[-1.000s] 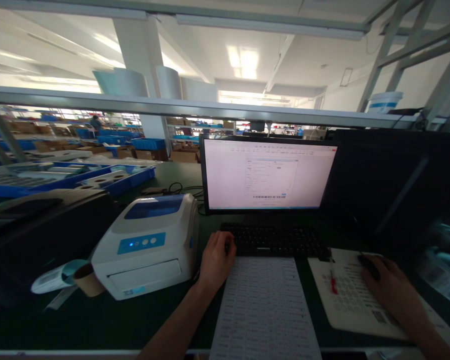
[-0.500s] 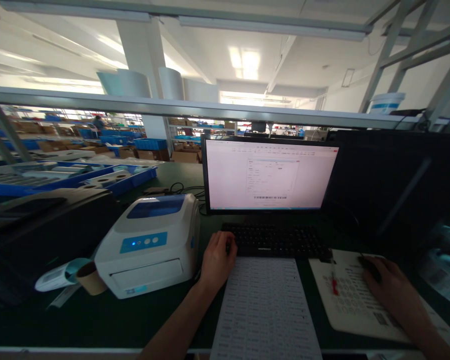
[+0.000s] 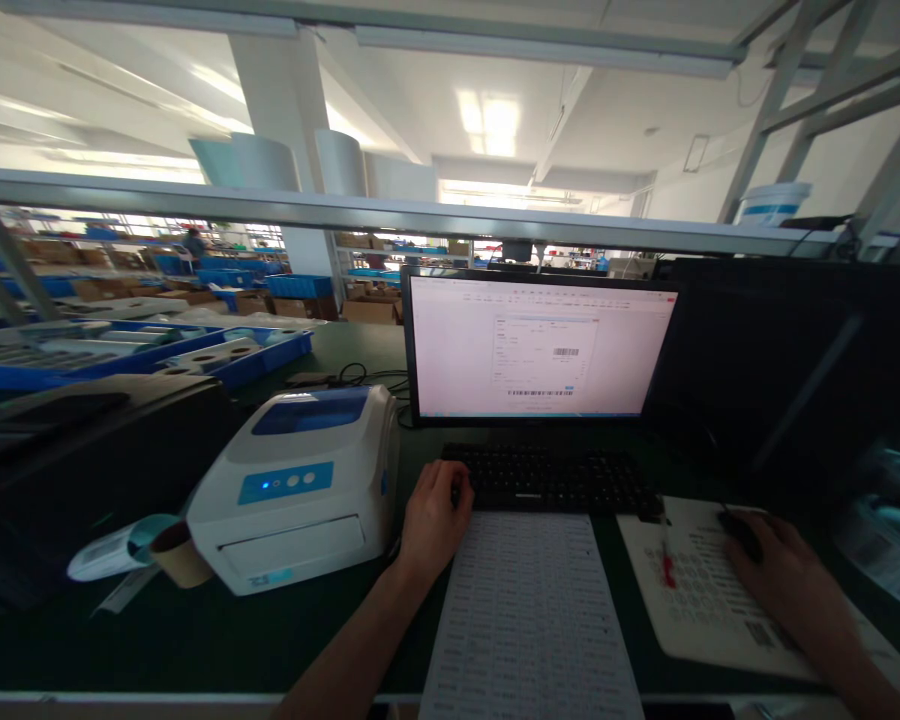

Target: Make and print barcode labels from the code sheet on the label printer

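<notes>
My left hand (image 3: pixel 433 520) rests at the left end of a black keyboard (image 3: pixel 555 480), fingers curled loosely over the edge keys and holding nothing. My right hand (image 3: pixel 776 570) is closed over a black mouse (image 3: pixel 736 528) that sits on a white printed sheet (image 3: pixel 701 600). A lit monitor (image 3: pixel 540 345) behind the keyboard shows a white window with a small dialog and a barcode. A printed list of small text (image 3: pixel 529 610) lies on the desk between my arms.
A white and blue label printer (image 3: pixel 300 485) stands left of the keyboard, with a label roll (image 3: pixel 131 548) beside it. A dark unlit screen (image 3: pixel 787 370) stands at the right. Blue trays (image 3: pixel 217 350) lie far left. A red pen (image 3: pixel 666 565) lies on the white sheet.
A barcode has appeared inside the dialog on the monitor. Both hands stay where they were; the view shifted only slightly.
</notes>
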{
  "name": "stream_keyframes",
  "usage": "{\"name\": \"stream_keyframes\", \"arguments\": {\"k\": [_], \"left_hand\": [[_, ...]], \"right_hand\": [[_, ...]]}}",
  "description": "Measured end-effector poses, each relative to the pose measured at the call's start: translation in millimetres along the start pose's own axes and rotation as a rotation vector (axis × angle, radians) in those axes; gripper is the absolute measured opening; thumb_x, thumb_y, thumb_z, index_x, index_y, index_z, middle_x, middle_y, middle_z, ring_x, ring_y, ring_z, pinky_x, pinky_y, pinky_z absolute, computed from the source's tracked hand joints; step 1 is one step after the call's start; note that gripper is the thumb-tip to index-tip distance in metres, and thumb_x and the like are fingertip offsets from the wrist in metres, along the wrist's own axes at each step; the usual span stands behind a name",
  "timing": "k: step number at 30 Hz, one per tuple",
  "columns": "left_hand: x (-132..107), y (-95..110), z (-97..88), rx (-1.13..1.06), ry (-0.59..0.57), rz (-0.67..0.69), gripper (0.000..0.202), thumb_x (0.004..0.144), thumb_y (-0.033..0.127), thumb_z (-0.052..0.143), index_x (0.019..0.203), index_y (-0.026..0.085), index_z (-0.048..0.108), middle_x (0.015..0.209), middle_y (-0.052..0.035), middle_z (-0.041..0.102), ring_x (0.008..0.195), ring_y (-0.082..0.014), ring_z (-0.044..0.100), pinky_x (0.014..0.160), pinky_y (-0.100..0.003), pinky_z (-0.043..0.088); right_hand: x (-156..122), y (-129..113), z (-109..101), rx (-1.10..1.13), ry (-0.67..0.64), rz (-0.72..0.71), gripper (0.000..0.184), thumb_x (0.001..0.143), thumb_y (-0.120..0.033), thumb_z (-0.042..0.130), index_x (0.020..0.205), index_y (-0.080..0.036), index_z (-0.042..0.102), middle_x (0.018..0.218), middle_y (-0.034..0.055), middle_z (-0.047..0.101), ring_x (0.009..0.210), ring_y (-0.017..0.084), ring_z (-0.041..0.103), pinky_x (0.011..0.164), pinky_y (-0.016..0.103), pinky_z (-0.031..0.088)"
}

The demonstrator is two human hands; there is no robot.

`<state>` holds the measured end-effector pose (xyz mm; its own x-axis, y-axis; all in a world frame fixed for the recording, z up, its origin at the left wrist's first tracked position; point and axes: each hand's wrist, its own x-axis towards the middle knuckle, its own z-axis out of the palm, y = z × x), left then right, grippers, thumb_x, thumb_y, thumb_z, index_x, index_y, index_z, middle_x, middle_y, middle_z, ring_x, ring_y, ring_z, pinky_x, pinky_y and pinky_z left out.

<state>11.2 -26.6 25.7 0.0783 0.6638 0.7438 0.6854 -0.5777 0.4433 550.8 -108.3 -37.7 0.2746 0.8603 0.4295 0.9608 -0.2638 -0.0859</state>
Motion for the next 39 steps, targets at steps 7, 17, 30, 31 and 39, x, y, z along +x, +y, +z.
{"name": "stream_keyframes", "arguments": {"k": [7, 17, 30, 31, 39], "left_hand": [[-0.6, -0.1, 0.6, 0.009, -0.006, -0.002, 0.016, 0.099, 0.009, 0.053, 0.104, 0.024, 0.056, 0.095, -0.0056, 0.059, 0.091, -0.0283, 0.059, 0.081, -0.042, 0.049], [0.4, 1.8, -0.5, 0.011, -0.007, 0.005, 0.014, 0.100, 0.010, 0.052, 0.102, 0.024, 0.056, 0.094, -0.0059, 0.059, 0.089, -0.0283, 0.059, 0.080, -0.044, 0.049], [0.2, 1.1, 0.0, 0.020, -0.010, 0.006, 0.014, 0.100, 0.010, 0.052, 0.103, 0.023, 0.056, 0.094, -0.0052, 0.059, 0.090, -0.0280, 0.058, 0.081, -0.043, 0.049], [0.3, 1.1, 0.1, 0.023, -0.007, 0.006, 0.015, 0.099, 0.010, 0.052, 0.103, 0.024, 0.056, 0.094, -0.0051, 0.059, 0.090, -0.0280, 0.059, 0.081, -0.043, 0.049], [1.1, 1.4, 0.2, 0.026, -0.013, 0.014, 0.014, 0.099, 0.011, 0.052, 0.103, 0.024, 0.056, 0.094, -0.0056, 0.059, 0.090, -0.0286, 0.059, 0.080, -0.044, 0.050]], "right_hand": [[-0.5, -0.4, -2.5, -0.018, -0.029, 0.021, 0.065, 0.094, -0.065, 0.038, 0.143, -0.028, 0.059, 0.143, 0.0128, 0.056, 0.118, 0.035, 0.063, 0.101, 0.056, 0.053], [-0.1, -0.6, -0.8, 0.018, 0.014, -0.010, 0.062, 0.094, -0.061, 0.040, 0.140, -0.026, 0.062, 0.137, 0.0134, 0.058, 0.113, 0.034, 0.064, 0.100, 0.053, 0.054], [-1.4, -5.1, -6.1, 0.014, 0.008, -0.018, 0.061, 0.094, -0.061, 0.042, 0.140, -0.026, 0.062, 0.138, 0.0132, 0.059, 0.115, 0.034, 0.065, 0.102, 0.053, 0.054], [-1.9, -6.1, -7.9, 0.007, -0.003, -0.011, 0.061, 0.094, -0.061, 0.041, 0.140, -0.026, 0.061, 0.139, 0.0130, 0.059, 0.114, 0.034, 0.065, 0.100, 0.053, 0.054], [-1.9, -63.3, -48.3, 0.033, 0.234, -0.106, 0.050, 0.098, -0.051, 0.044, 0.132, -0.019, 0.064, 0.136, 0.0138, 0.062, 0.126, 0.036, 0.056, 0.111, 0.057, 0.044]]}}
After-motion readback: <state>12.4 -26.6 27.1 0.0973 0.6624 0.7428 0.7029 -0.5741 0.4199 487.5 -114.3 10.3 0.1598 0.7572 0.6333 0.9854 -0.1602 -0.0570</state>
